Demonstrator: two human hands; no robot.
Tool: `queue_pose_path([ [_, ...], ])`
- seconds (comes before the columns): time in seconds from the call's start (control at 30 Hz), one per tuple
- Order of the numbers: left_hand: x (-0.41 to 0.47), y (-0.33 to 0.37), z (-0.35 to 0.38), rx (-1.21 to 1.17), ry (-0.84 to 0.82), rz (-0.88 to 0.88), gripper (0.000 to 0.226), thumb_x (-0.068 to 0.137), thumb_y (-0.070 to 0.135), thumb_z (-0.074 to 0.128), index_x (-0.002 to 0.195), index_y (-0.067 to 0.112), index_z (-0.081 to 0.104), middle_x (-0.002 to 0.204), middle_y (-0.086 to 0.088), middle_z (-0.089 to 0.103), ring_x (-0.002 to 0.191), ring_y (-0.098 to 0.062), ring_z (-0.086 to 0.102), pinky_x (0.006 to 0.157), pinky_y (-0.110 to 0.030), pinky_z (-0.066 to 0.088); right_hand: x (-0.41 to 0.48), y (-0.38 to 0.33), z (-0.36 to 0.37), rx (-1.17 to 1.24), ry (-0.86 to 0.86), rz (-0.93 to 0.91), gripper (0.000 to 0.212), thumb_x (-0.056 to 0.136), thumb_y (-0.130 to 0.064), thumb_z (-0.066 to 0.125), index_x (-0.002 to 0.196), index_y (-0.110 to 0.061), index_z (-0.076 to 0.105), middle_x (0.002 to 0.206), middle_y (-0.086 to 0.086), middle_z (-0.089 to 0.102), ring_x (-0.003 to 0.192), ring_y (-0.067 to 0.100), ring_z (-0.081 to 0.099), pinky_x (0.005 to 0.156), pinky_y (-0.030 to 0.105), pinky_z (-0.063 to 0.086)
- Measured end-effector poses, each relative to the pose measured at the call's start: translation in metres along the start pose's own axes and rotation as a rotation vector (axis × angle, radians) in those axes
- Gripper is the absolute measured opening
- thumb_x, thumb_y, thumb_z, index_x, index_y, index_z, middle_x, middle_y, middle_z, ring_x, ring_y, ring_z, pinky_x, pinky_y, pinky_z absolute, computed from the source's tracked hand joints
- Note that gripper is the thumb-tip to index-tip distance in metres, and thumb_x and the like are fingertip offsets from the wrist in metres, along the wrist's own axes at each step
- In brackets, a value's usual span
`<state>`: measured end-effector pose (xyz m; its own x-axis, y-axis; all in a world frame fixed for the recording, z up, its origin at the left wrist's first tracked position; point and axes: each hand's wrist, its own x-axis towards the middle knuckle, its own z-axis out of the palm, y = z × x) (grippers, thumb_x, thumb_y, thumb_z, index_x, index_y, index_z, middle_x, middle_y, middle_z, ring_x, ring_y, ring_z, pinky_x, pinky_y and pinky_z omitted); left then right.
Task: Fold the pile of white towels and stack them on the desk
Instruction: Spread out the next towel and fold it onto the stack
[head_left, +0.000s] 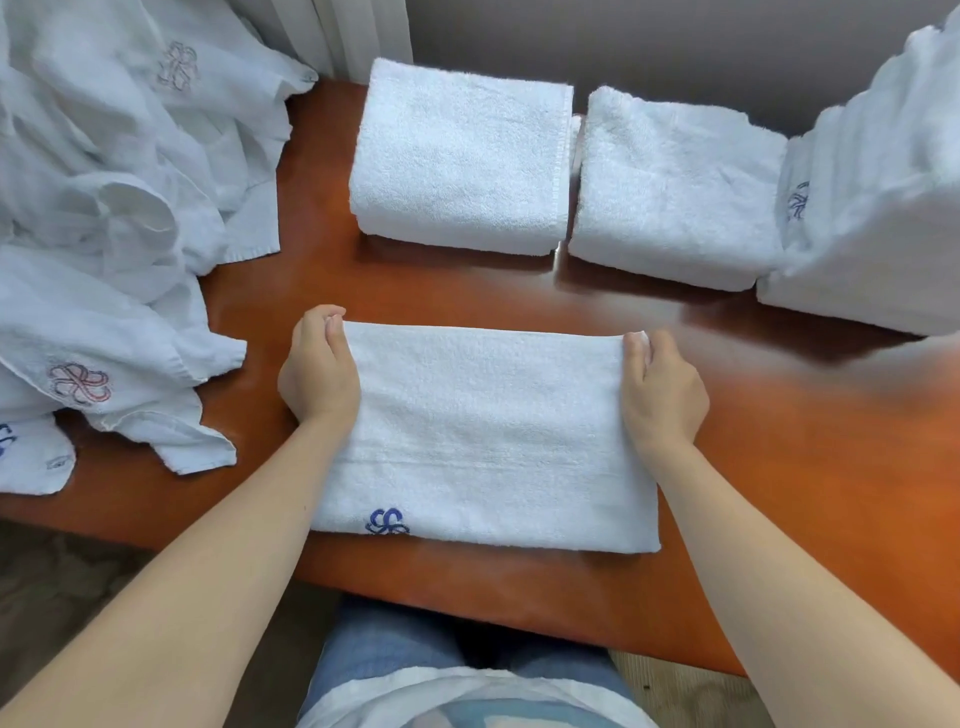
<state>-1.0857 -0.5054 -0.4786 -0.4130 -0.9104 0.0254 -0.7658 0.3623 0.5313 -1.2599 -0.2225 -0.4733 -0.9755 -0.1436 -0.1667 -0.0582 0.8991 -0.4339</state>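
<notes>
Flat towel (483, 431): white terry cloth, looped nap, matt, flatter woven band across near part. Emblem (387, 521) at its near edge: blue stitched thread. Bench (779, 441) under flat towel: red-brown, wood look, smooth, glossy, soft reflections. Folded towels (457, 156) beyond flat towel: thick fluffy terry, stitched hem. Crumpled pile (104, 208) left of flat towel: thinner-looking, creased matt cloth.

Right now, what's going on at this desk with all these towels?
A person is folding a towel at the near edge of the desk. The left hand pinches its far left corner, and the right hand pinches its far right corner. An unfolded pile lies to the left. A folded bundle and a second bundle sit at the back, beside a taller stack.
</notes>
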Motion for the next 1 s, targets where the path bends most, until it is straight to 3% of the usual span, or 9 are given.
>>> queue_pose_path([
  [0.23,0.017,0.005,0.011,0.032,0.039,0.043,0.032,0.105,0.028,0.034,0.117,0.021,0.062,0.118,0.004,0.066,0.095,-0.020,0.061,0.068,-0.027,0.032,0.017,-0.009,0.002,-0.022,0.032,-0.005,0.037,0.104,-0.045,0.036,0.104,-0.013,0.056,0.080,0.011,0.063,0.082,0.039,0.062,0.063,0.035,0.033],
  [0.37,0.032,0.014,0.011,0.057,-0.023,0.032,0.030,0.104,0.030,0.037,0.122,0.021,0.060,0.122,0.002,0.064,0.104,-0.024,0.061,0.073,-0.028,0.035,0.030,-0.016,-0.002,-0.006,-0.004,0.024,0.035,0.104,-0.045,0.036,0.108,-0.015,0.052,0.092,0.014,0.067,0.089,0.038,0.062,0.067,0.036,0.036],
  [0.5,0.030,0.018,-0.004,0.050,-0.098,-0.030,0.038,0.101,0.042,0.046,0.135,0.025,0.048,0.133,0.004,0.057,0.109,-0.021,0.060,0.078,-0.032,0.041,0.021,-0.021,-0.011,0.025,-0.075,0.082,0.041,0.101,-0.048,0.037,0.123,-0.015,0.047,0.099,0.009,0.066,0.095,0.034,0.061,0.072,0.036,0.036],
  [0.73,-0.015,-0.002,-0.040,0.015,-0.213,-0.122,0.058,0.095,0.044,0.059,0.144,0.021,0.038,0.137,0.002,0.050,0.108,-0.024,0.059,0.075,-0.035,0.040,-0.020,-0.015,-0.033,0.156,-0.204,0.120,0.051,0.094,-0.033,0.052,0.139,-0.019,0.032,0.096,-0.006,0.054,0.086,0.025,0.058,0.072,0.036,0.043],
  [1.0,-0.078,-0.029,-0.060,-0.034,-0.240,-0.234,0.063,0.094,0.042,0.063,0.146,0.019,0.037,0.133,-0.001,0.053,0.111,-0.026,0.059,0.074,-0.036,0.040,-0.070,0.013,-0.043,0.204,-0.244,0.160,0.050,0.092,-0.027,0.053,0.138,-0.019,0.035,0.088,-0.013,0.052,0.087,0.021,0.057,0.071,0.036,0.043],
])
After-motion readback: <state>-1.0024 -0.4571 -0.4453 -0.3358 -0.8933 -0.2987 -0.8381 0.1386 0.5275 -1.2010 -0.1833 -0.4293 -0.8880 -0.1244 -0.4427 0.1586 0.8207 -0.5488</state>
